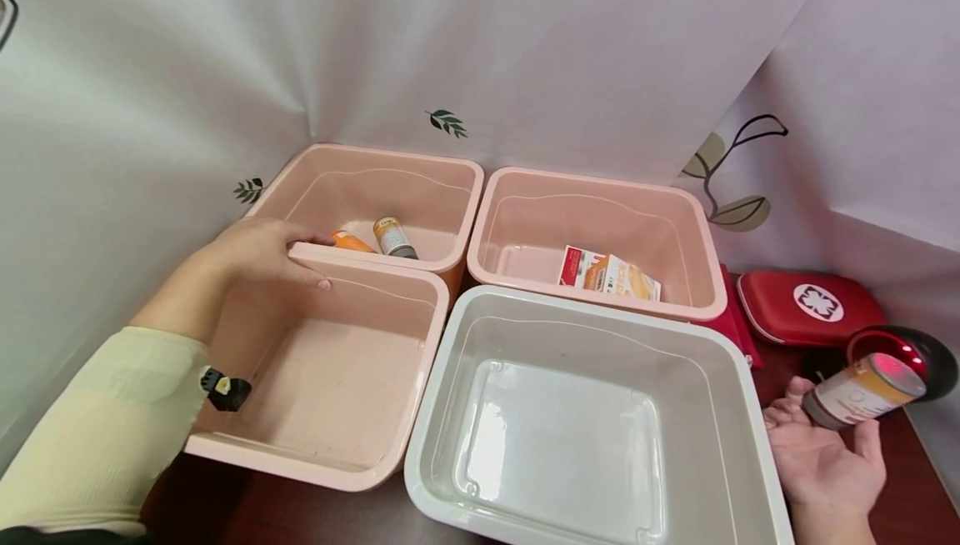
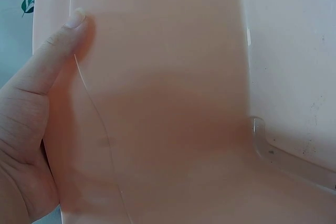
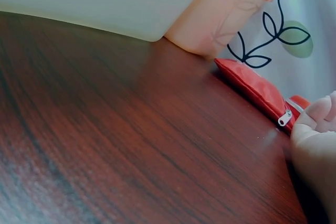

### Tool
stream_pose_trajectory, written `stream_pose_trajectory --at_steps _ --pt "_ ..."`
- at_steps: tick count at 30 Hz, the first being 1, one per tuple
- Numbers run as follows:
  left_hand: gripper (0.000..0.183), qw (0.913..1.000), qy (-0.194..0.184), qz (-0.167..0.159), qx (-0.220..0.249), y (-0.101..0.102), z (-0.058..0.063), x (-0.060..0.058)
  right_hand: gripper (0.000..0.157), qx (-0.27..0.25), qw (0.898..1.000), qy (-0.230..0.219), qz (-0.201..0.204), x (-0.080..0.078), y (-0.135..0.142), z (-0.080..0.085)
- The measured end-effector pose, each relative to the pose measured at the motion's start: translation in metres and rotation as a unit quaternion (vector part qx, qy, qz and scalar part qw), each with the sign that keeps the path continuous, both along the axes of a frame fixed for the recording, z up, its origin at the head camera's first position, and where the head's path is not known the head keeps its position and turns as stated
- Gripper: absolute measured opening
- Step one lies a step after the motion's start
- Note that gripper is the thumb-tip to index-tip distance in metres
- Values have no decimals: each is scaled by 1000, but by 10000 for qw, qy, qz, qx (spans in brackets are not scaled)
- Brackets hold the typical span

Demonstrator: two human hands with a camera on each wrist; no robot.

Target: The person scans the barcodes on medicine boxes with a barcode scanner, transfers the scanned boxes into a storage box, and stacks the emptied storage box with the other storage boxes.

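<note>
My left hand point(image 1: 251, 257) grips the rim between the front-left pink bin point(image 1: 322, 470) and the back-left pink bin point(image 1: 405, 163). In the left wrist view, its thumb point(image 2: 60, 45) lies against the front bin's inner wall; the other fingers are hidden behind the rim. My right hand point(image 1: 825, 453), palm up, holds a small cylindrical container point(image 1: 855, 395) with a yellow-and-white label and grey end. Red light falls on the container's far end, beside a dark round device point(image 1: 933, 362). In the right wrist view, part of the right hand point(image 3: 317, 135) shows, but not the container.
An orange item point(image 1: 351, 242) and a similar cylinder point(image 1: 394, 238) lie in the back-left bin. Small boxes point(image 1: 611, 277) lie in the back-right pink bin point(image 1: 600, 182). A grey bin point(image 1: 431, 437) stands front centre. A red case point(image 1: 780, 299) and red zip pouch point(image 3: 257, 90) lie right.
</note>
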State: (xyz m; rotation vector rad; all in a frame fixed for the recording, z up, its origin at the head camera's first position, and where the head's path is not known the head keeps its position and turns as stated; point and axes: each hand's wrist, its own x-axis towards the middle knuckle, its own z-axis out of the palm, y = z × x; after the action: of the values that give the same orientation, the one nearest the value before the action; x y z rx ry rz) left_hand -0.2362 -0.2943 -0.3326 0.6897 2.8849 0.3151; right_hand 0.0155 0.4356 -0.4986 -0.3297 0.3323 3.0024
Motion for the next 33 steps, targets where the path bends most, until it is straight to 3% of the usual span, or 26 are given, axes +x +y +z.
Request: stream_pose_trajectory --at_steps 10,24,30,33 --pt "77 10000 -3 -7 31 4 0 -1 47 24 10000 3 30 3 -1 1" --pt "76 9998 -101 117 117 2 4 1 59 486 9958 719 304 -3 -8 -2" --pt "77 9999 -100 93 92 1 2 1 42 852 9856 1461 55 -3 -15 -5" --pt "78 9998 -108 106 99 1 1 1 45 1283 9794 1553 -161 -3 -20 -4"
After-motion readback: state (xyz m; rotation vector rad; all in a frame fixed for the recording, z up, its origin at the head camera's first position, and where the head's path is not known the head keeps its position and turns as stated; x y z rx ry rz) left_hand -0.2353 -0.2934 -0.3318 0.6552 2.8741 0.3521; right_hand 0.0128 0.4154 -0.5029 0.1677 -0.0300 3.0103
